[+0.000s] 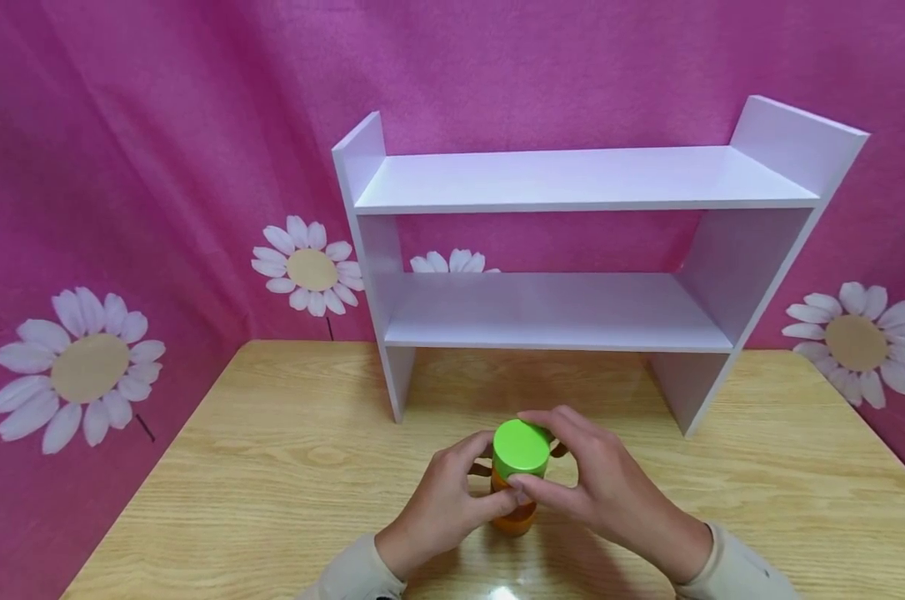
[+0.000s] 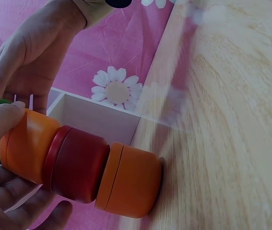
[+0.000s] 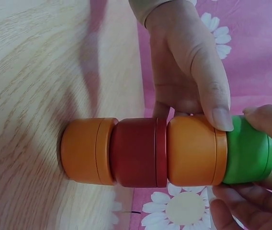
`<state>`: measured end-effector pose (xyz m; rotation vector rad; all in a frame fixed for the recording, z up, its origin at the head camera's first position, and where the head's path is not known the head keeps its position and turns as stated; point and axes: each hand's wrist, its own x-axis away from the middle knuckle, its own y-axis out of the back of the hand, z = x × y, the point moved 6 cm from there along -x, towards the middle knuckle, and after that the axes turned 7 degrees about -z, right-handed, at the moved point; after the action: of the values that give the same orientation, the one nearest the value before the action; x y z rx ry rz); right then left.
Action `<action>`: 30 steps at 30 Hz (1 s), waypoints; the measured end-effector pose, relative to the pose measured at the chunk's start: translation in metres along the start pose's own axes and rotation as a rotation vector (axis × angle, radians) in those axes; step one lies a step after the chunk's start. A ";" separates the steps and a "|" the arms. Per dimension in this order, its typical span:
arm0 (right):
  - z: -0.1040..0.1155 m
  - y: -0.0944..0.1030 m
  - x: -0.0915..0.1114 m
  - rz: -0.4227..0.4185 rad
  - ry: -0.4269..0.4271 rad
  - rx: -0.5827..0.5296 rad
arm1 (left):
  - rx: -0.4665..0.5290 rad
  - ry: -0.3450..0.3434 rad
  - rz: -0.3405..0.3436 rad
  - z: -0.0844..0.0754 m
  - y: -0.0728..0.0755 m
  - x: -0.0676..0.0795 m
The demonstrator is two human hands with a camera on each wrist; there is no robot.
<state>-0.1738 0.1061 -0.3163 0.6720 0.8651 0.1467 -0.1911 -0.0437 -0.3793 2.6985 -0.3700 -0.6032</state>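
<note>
Several small lidded tins stand in one upright stack on the wooden table. At the bottom is an orange tin (image 3: 81, 151), with a dark red tin (image 3: 137, 152) on it. Above these sits another orange tin (image 3: 191, 151), and a bright green tin (image 1: 522, 447) tops the stack. My left hand (image 1: 441, 504) holds the upper orange tin, its thumb on the near side and fingers behind. With thumb and fingers on opposite sides, my right hand (image 1: 621, 492) grips the green tin. In the head view, the hands and green tin hide much of the stack.
Behind the stack stands a white two-tier shelf (image 1: 557, 312) on the wooden table (image 1: 272, 467). A pink curtain (image 1: 197, 125) printed with large white daisies hangs around the back and sides.
</note>
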 end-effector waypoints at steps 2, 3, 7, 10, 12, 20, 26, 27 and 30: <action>0.000 -0.001 0.000 0.003 0.001 -0.001 | -0.001 -0.002 -0.003 0.000 0.001 0.001; 0.000 -0.001 -0.001 0.005 -0.002 -0.004 | -0.001 -0.004 -0.004 0.000 0.001 0.001; -0.001 -0.002 -0.001 0.012 -0.022 -0.004 | -0.002 -0.002 -0.006 0.001 0.002 0.002; -0.002 -0.002 -0.001 0.007 -0.036 -0.005 | 0.001 0.000 0.000 0.001 0.001 0.001; -0.002 0.000 -0.001 -0.004 -0.037 -0.005 | 0.000 -0.004 0.006 0.000 0.000 0.001; 0.000 0.002 -0.002 -0.003 -0.019 0.002 | -0.015 -0.032 0.005 -0.003 0.000 -0.002; 0.001 0.003 -0.001 0.002 -0.008 0.010 | -0.029 -0.050 0.003 -0.004 0.000 -0.001; 0.001 0.003 -0.001 0.002 -0.005 0.011 | -0.034 -0.056 0.001 -0.004 0.000 -0.001; 0.003 0.002 -0.002 0.003 0.001 0.013 | -0.048 -0.064 -0.009 -0.004 0.001 0.000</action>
<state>-0.1726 0.1059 -0.3127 0.6859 0.8670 0.1444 -0.1896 -0.0438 -0.3756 2.6420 -0.3550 -0.6930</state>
